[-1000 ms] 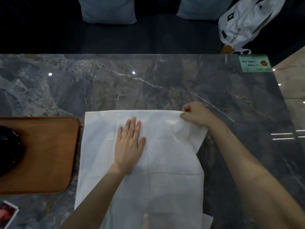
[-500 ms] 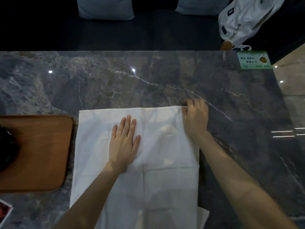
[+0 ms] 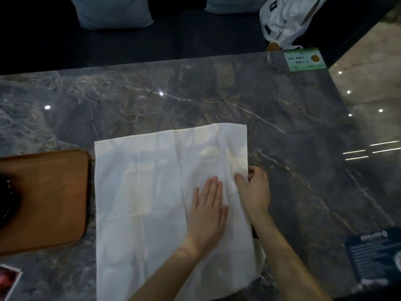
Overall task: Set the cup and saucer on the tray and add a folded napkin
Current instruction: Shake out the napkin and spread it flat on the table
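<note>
1. A white cloth napkin lies spread flat on the grey marble table, its far edge straight and its near edge running off the bottom of the view.
2. The left hand presses palm-down on the right half of the napkin, fingers extended, close together and flat on the cloth, gripping nothing.
3. The right hand sits at the napkin's right edge, just beside the left hand; its thumb lies on top of the cloth and its fingers curl at the hem, pinching that edge.
4. A wooden tray with rounded corners rests on the table just left of the napkin, a narrow strip of marble between them.
5. A dark round object sits on the tray at the left border of the view; it is too cut off to tell whether it is the cup or saucer.
6. A green card lies at the table's far right corner, and a dark blue printed card lies near the right border.
7. A photo print shows at the lower left corner.
8. Beyond the table, two pale blue cushions and a white bag rest on a dark seat.
</note>
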Available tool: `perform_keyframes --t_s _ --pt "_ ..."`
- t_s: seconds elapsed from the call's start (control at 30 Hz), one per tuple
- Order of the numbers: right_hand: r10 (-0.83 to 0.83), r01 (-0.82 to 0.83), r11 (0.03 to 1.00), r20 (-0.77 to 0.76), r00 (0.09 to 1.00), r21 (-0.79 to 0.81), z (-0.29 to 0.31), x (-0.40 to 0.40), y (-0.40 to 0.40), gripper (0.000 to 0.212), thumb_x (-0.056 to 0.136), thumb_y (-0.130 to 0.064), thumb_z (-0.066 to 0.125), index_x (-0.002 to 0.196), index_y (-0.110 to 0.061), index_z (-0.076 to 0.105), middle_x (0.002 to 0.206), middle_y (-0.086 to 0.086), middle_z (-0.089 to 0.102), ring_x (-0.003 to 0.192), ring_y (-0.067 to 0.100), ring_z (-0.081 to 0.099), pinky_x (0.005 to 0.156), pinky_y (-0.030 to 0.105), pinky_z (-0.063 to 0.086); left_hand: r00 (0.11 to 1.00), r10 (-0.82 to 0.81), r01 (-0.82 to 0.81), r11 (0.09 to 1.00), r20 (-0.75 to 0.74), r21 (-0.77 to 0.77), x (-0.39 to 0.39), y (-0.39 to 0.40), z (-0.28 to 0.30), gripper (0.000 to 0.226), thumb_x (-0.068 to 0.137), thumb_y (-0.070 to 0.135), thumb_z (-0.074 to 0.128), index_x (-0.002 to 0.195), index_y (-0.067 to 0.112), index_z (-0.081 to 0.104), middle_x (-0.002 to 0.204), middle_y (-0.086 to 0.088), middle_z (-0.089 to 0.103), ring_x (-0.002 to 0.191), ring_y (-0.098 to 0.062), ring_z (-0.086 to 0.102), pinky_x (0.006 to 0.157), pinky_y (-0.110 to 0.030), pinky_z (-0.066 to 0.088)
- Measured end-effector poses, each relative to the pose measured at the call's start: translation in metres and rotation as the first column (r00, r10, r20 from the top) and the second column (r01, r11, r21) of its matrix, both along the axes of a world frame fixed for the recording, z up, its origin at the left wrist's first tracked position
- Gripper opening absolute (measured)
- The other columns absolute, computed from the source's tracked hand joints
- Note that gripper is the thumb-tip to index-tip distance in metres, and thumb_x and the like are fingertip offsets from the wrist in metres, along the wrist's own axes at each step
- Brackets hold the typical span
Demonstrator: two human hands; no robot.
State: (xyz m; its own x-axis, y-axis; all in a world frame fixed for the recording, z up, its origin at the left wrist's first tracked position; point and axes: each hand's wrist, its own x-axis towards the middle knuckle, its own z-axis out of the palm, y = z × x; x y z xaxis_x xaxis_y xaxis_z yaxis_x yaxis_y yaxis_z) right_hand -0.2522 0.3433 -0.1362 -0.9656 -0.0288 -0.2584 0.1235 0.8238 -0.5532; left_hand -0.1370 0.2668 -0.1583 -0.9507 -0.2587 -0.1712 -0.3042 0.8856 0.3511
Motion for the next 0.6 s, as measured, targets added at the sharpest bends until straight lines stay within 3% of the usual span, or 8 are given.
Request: perform_keyframes --t_s 0.1,0.17,0.27,0.33,0.4,0.47,0.6 --pt "-0.050 0.048 0.997 0.039 0.998 0.064 0.000 0.006 -0.004 0.033 0.083 -0.027 0.060 0.110 -0.008 0.054 0.111 0.014 0.062 0.103 0.032 0.058 0.083 0.042 0.050 0.999 -0.022 0.022 1.000 0.024 0.000 0.004 0.009 -0.007 0.053 0.097 0.036 0.018 0.139 0.005 0.033 0.145 -0.012 0.040 0.137 -0.022 0.025 0.112 -0.036 0.003" --pt "-0.071 0.066 0.995 0.068 0.995 0.078 -0.003 0.008 -0.006 0.027 0.085 -0.028 0.059 0.103 -0.008 0.060 0.107 0.014 0.065 0.098 0.033 0.060 0.078 0.038 0.049 0.999 -0.033 0.033 0.999 0.043 -0.010 0.005 0.011 -0.010 0.056 0.098 0.036 0.014 0.137 0.004 0.036 0.145 -0.013 0.040 0.137 -0.024 0.030 0.112 -0.037 0.003" --pt "0.021 -0.032 0.996 0.141 0.990 0.078 -0.003 0.005 -0.003 0.024 0.083 -0.028 0.059 0.092 -0.008 0.067 0.098 0.014 0.067 0.092 0.031 0.062 0.074 0.035 0.048 0.998 -0.028 0.030 0.999 0.055 -0.031 0.004 0.011 -0.012 0.061 0.097 0.039 0.005 0.139 0.004 0.033 0.147 -0.012 0.038 0.137 -0.024 0.032 0.113 -0.038 0.005" --pt "0.054 -0.042 0.997 0.193 0.980 -0.064 0.000 0.000 0.003 0.021 0.084 -0.025 0.057 0.087 -0.006 0.064 0.089 0.013 0.065 0.086 0.028 0.060 0.074 0.035 0.046 0.999 -0.019 0.020 0.999 0.038 -0.038 0.005 0.012 -0.013 0.061 0.097 0.039 0.005 0.140 0.005 0.030 0.147 -0.012 0.037 0.137 -0.024 0.032 0.113 -0.040 0.009" --pt "-0.016 0.075 0.964 0.226 0.974 -0.254 0.007 -0.006 0.011 0.019 0.088 -0.022 0.053 0.086 -0.004 0.059 0.084 0.011 0.060 0.082 0.024 0.056 0.071 0.033 0.044 1.000 -0.017 0.018 0.999 0.016 -0.048 0.005 0.012 -0.014 0.058 0.097 0.038 0.010 0.140 0.005 0.029 0.147 -0.012 0.036 0.137 -0.025 0.032 0.115 -0.044 0.014" --pt "-0.070 0.133 0.929 0.189 0.980 -0.345 0.013 -0.014 0.020 0.023 0.090 -0.021 0.053 0.091 0.001 0.057 0.083 0.011 0.059 0.080 0.022 0.056 0.064 0.026 0.043 1.000 -0.019 0.019 0.998 0.006 -0.055 0.006 0.012 -0.014 0.056 0.095 0.036 0.020 0.140 0.005 0.032 0.147 -0.012 0.037 0.137 -0.025 0.033 0.116 -0.044 0.016" --pt "0.016 0.016 0.979 0.154 0.988 -0.203 0.014 -0.031 0.029 0.018 0.090 -0.023 0.055 0.098 -0.006 0.054 0.083 0.007 0.058 0.079 0.021 0.053 0.074 0.034 0.044 0.999 -0.041 0.041 0.998 -0.008 -0.038 0.005 0.008 -0.015 0.057 0.092 0.034 0.025 0.139 0.004 0.034 0.146 -0.013 0.038 0.136 -0.026 0.034 0.113 -0.042 0.013"
